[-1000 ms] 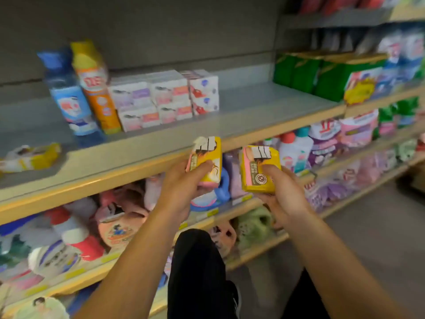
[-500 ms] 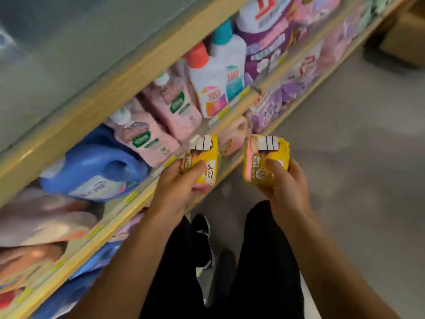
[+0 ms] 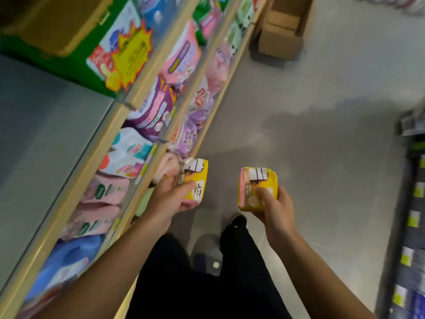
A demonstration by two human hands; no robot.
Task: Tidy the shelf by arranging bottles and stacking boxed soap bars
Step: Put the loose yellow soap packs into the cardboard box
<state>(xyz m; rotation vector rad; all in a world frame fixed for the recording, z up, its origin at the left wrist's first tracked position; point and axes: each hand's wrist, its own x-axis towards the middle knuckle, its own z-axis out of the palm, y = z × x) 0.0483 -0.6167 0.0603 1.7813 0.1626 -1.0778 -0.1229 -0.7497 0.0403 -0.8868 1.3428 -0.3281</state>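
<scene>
**Two boxed soap bars in hand, aisle beside the shelf**

Lower centre of the frame: black trousers (image 3: 207, 284) and one dark shoe (image 3: 239, 221) over a grey floor (image 3: 322, 111).

Left hand (image 3: 171, 201): centre left, fingers and thumb curled round a yellow-and-pink soap box (image 3: 195, 180), held just beside the shelf edge (image 3: 128, 217), box top toward the upper frame.

Right hand (image 3: 277, 212): centre right, thumb across the face of a second soap box (image 3: 257, 188) of the same yellow-and-pink kind, fingers wrapped behind it. The two boxes are apart, with floor showing between them.

Left side, running diagonally to the upper centre: tiered shelving with wooden fronts. Lower tiers hold a blue jug (image 3: 66, 261), pink bottles (image 3: 103, 194), white bottles (image 3: 128, 153) and purple refill pouches (image 3: 156, 111); print blurred. The top tier shows a bare grey board (image 3: 41, 139).

Upper left: green carton (image 3: 80, 47) with a yellow starburst label.

Upper centre: open cardboard box (image 3: 282, 28) on the floor at the shelf's far end.

Right edge: another rack (image 3: 414, 226), blurred.
</scene>
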